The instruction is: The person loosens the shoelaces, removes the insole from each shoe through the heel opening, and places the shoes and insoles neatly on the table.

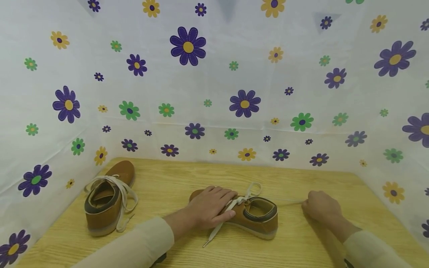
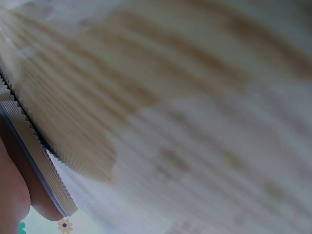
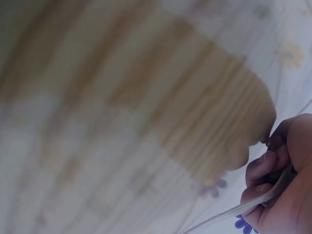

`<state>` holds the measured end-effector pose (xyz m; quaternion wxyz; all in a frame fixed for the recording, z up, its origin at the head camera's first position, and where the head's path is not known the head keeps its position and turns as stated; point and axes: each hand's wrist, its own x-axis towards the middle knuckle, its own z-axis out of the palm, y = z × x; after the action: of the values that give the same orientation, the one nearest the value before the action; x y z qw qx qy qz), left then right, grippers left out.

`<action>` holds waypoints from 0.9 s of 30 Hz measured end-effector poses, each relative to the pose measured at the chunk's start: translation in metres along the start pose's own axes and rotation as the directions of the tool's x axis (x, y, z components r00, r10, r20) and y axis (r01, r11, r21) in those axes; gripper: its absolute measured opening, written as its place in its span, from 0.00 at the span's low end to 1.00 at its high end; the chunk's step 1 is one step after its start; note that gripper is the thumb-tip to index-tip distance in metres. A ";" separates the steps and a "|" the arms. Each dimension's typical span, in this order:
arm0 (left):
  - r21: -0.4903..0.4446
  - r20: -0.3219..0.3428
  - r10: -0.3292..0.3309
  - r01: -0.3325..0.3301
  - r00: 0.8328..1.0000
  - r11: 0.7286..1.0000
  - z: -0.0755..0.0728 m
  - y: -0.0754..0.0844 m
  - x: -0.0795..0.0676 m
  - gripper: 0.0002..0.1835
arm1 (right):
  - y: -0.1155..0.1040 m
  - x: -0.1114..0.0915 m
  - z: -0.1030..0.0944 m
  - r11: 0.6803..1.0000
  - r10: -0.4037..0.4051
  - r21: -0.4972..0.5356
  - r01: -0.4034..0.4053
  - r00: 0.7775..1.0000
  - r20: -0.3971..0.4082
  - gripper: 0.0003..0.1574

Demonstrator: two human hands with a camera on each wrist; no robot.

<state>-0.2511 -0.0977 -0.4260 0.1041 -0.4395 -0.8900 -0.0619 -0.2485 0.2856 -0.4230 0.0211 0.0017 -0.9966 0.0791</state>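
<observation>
A brown shoe (image 1: 264,225) with a dark collar and white laces lies in the middle of the table, its toe to the left. My left hand (image 1: 211,206) rests flat over its front, fingers fairly straight and thumb beside the laces. In the left wrist view the shoe's ribbed sole edge (image 2: 41,156) shows next to the hand. Off to the right, my right hand (image 1: 321,206) is curled round a white shoelace (image 3: 234,210), which runs taut from the shoe. The other lace end (image 1: 214,234) hangs over the shoe's near side, and a loop stands at the knot.
A second brown shoe (image 1: 104,217) stands at the left, toe away from me, its loose white laces (image 1: 122,186) draped over the opening and down its right side. A wood-grain table (image 1: 161,171) lies beneath. White flower-patterned sheets (image 1: 214,74) enclose the back and sides.
</observation>
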 end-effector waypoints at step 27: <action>-0.014 -0.004 -0.005 0.005 1.000 1.000 0.002 0.000 0.001 0.36 | -0.027 0.002 0.005 0.902 -0.291 0.156 0.403 0.834 -0.469 0.13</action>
<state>-0.2519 -0.0966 -0.4276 0.1026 -0.4379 -0.8905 -0.0695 -0.2509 0.2585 -0.4233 0.2566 0.1687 -0.9312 0.1963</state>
